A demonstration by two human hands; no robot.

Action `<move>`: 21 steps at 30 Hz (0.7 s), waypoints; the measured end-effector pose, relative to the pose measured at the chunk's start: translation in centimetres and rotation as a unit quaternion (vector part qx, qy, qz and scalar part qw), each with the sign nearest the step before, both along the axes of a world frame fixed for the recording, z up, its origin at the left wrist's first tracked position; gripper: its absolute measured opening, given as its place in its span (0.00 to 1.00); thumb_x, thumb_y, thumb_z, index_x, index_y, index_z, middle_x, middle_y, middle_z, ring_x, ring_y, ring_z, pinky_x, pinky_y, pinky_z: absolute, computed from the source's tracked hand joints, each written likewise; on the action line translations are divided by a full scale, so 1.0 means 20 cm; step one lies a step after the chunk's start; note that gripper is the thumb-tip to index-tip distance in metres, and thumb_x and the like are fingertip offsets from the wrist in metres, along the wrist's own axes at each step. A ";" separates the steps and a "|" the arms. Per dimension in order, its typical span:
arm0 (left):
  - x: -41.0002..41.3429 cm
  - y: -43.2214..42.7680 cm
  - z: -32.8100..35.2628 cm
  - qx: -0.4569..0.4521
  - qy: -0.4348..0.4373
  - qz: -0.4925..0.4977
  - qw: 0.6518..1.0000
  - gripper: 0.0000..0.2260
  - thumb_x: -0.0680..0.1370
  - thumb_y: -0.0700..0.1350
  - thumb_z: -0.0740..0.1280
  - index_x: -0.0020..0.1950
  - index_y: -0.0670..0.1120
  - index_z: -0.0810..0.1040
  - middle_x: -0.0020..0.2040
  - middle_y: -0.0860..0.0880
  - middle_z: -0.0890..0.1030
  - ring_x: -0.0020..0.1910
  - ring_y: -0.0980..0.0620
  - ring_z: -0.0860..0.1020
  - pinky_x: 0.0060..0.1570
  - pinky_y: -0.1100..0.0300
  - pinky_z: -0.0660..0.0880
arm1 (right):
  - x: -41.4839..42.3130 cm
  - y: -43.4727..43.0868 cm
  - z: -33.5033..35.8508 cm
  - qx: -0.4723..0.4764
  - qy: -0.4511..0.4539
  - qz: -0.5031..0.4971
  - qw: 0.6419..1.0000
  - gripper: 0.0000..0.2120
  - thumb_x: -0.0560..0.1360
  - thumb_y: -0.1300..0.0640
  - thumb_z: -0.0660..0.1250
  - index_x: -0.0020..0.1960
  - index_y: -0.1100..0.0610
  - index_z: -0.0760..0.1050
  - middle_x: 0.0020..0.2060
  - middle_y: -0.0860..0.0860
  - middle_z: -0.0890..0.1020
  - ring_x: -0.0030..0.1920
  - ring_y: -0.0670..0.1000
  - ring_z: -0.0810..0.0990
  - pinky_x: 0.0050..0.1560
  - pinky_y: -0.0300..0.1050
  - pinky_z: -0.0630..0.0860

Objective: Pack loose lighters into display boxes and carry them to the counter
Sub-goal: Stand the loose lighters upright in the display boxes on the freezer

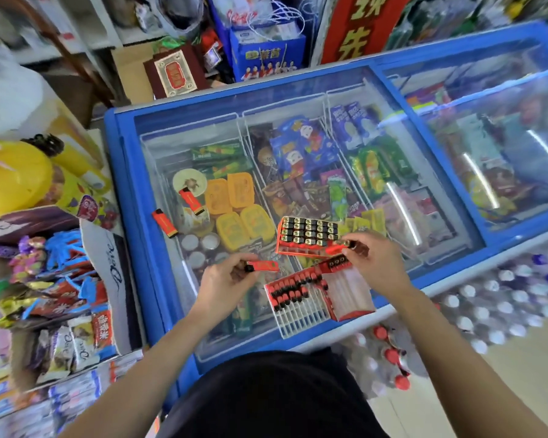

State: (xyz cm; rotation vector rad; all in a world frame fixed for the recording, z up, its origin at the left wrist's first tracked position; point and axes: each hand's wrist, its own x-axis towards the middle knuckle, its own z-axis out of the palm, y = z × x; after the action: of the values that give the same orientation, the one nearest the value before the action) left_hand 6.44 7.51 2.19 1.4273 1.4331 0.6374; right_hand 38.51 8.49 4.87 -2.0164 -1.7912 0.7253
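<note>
1. Head view, looking down onto the glass top of a blue chest freezer (124, 184) packed with ice-cream packets
2. On the glass, just beyond the hands: a full display box (307, 237) of red lighters standing heads up in rows, tilted toward the near side
3. At the near right corner of that box: right hand (375, 263), thumb and fingertips pinching one lighter (337, 249), hard to tell whether touching the box
4. Left of the boxes, above the glass: left hand (231, 278), fingers curled round a second lighter (263, 266), held sideways with its dark head toward the palm
5. Nearer than the full box, by the freezer's near edge: a white divided tray (301, 314) with lighters lying only in its far rows
6. Touching the tray on the right: an open red box (351, 298) with white dividers and a few lighters at its far end
7. Well to the left on the glass: two loose lighters lying flat and apart, one nearer (164, 223), one farther (192, 202)
8. Left of the freezer: a rack of sweet packets (64, 298); to the right, on the floor: wrapped bottles (494, 298)
</note>
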 end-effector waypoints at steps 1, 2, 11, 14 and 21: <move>0.02 0.02 0.01 0.011 0.013 -0.008 1.000 0.12 0.77 0.44 0.74 0.60 0.52 0.82 0.37 0.56 0.83 0.36 0.58 0.81 0.37 0.71 0.74 | 0.01 0.01 -0.02 0.003 -0.001 0.000 1.000 0.11 0.75 0.56 0.74 0.57 0.50 0.82 0.49 0.47 0.83 0.43 0.45 0.80 0.50 0.37 0.76; 0.04 0.04 0.01 0.024 0.027 -0.016 0.999 0.12 0.77 0.45 0.74 0.60 0.52 0.82 0.37 0.56 0.83 0.36 0.57 0.82 0.36 0.71 0.74 | 0.01 0.01 -0.04 0.008 -0.003 0.000 1.000 0.11 0.75 0.57 0.74 0.57 0.51 0.82 0.48 0.48 0.83 0.41 0.43 0.79 0.49 0.34 0.75; 0.16 0.16 -0.01 0.098 0.099 -0.034 0.990 0.12 0.73 0.51 0.77 0.56 0.54 0.84 0.40 0.57 0.82 0.37 0.59 0.81 0.38 0.71 0.77 | -0.03 0.07 -0.19 0.010 -0.047 -0.022 0.999 0.14 0.75 0.56 0.73 0.61 0.51 0.81 0.51 0.51 0.85 0.42 0.51 0.82 0.48 0.47 0.79; 0.19 0.18 -0.03 0.114 0.110 -0.040 0.987 0.12 0.72 0.54 0.77 0.53 0.55 0.85 0.43 0.58 0.81 0.39 0.61 0.79 0.40 0.72 0.76 | -0.02 0.05 -0.23 0.005 -0.033 -0.045 0.998 0.17 0.74 0.54 0.74 0.62 0.49 0.79 0.50 0.48 0.84 0.43 0.51 0.82 0.47 0.53 0.81; 0.21 0.18 -0.05 0.153 0.095 -0.031 0.983 0.14 0.70 0.55 0.77 0.52 0.49 0.87 0.43 0.58 0.80 0.38 0.58 0.79 0.43 0.69 0.77 | 0.02 -0.02 -0.27 0.119 0.005 -0.042 0.992 0.08 0.74 0.61 0.74 0.52 0.56 0.83 0.44 0.45 0.79 0.44 0.47 0.76 0.45 0.50 0.78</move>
State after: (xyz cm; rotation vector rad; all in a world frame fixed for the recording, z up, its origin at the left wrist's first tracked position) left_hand 10.55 11.03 1.10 1.8077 1.4761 0.7197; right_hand 38.82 8.16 -0.44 -1.9117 -1.6874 0.4719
